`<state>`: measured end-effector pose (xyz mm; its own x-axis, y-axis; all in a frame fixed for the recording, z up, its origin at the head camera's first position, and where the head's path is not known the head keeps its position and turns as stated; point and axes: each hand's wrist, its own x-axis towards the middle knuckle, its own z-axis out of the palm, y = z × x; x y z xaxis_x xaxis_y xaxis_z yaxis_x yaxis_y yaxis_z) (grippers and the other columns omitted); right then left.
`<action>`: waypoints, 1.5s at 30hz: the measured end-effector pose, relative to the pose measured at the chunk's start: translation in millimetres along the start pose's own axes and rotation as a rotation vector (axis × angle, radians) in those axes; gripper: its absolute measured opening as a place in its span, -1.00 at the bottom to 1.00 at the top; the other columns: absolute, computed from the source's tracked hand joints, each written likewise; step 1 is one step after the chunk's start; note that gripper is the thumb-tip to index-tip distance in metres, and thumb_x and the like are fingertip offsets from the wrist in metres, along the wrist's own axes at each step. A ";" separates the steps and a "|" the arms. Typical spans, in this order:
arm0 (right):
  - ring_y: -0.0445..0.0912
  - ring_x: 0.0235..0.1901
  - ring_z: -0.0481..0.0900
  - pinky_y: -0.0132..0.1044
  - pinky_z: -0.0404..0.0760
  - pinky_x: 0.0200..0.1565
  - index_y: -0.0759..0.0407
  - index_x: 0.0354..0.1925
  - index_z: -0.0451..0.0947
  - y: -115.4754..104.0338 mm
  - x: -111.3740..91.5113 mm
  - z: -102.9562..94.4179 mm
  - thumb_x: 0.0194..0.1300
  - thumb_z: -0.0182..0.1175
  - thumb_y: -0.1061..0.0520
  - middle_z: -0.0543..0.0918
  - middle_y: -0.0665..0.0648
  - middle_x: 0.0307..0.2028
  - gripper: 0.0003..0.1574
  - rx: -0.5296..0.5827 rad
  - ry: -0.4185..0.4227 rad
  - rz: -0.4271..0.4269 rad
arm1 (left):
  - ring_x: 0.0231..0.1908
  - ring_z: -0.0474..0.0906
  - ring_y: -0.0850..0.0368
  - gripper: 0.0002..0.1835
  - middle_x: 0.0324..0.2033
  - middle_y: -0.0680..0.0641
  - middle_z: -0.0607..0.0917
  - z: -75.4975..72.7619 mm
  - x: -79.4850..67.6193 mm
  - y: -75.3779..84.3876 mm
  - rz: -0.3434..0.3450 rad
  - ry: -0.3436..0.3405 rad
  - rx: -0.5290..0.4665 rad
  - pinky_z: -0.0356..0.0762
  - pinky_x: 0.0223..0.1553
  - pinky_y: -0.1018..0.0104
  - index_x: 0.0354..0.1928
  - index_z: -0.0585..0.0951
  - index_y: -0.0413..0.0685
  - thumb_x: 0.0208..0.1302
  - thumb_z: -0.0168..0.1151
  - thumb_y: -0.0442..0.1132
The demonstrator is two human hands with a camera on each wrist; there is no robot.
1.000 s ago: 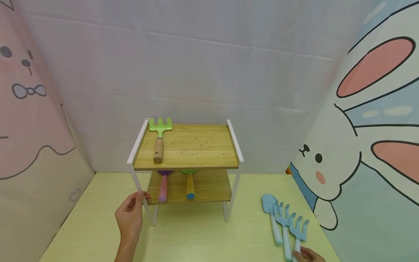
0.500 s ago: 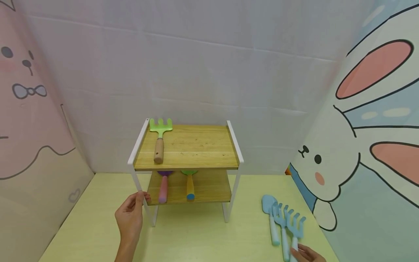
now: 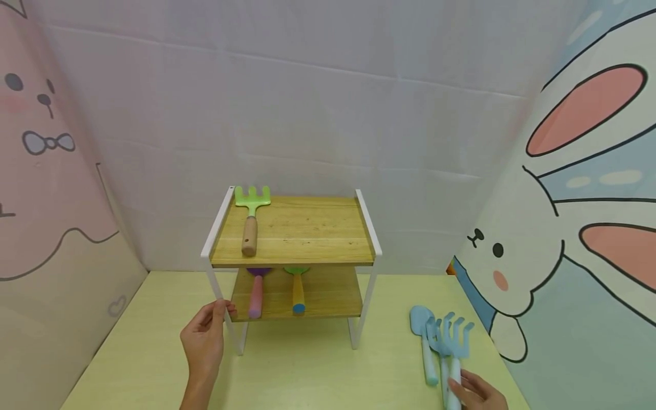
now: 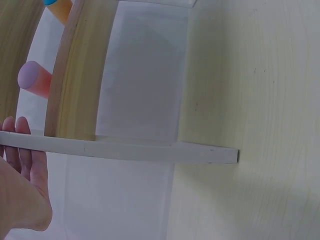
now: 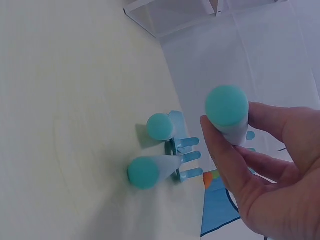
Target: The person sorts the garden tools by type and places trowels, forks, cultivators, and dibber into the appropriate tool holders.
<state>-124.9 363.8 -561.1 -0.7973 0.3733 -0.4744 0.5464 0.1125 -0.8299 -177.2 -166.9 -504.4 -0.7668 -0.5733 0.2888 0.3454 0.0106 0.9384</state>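
Observation:
My left hand (image 3: 202, 339) holds the left front leg (image 4: 130, 149) of a two-tier wooden shelf (image 3: 318, 228) with a white frame. Between the thumb and fingers of my right hand (image 3: 479, 392) is the handle of a light-blue toy hand rake (image 3: 455, 348). In the right wrist view its round teal handle end (image 5: 227, 105) is raised off the table. A light-blue toy shovel (image 3: 428, 350) and a second light-blue rake (image 3: 443, 367) lie beside it, the second rake partly covered by the held one.
On the upper shelf, at the left, lies a green rake with a wooden handle (image 3: 249, 233). The lower shelf bears a purple tool with a pink handle (image 3: 255, 296) and a green tool with a yellow handle (image 3: 298, 293), their heads mostly hidden. Printed cloth walls enclose the pale table (image 3: 307, 376).
My right hand has lifted the light-blue rake and brought it a little leftward, over the second rake. The left hand has stayed at the shelf leg.

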 end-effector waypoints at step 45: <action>-0.30 -0.26 0.70 -0.50 0.67 -0.20 0.36 0.21 0.60 -77.9 -100.7 59.8 0.17 0.56 0.19 0.74 0.13 -0.01 -0.33 -0.045 0.178 -0.491 | -0.37 0.75 0.26 -0.77 -0.42 0.01 0.80 -0.1 -0.4 0.0 -0.004 -0.002 -0.009 0.62 -0.18 0.52 -0.20 0.69 -0.51 0.49 0.22 -0.37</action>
<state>-102.5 262.3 -466.2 -0.9086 0.4167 0.0280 0.1327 0.3517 -0.9266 -176.8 -166.7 -504.5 -0.7691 -0.5720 0.2852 0.3471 0.0008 0.9378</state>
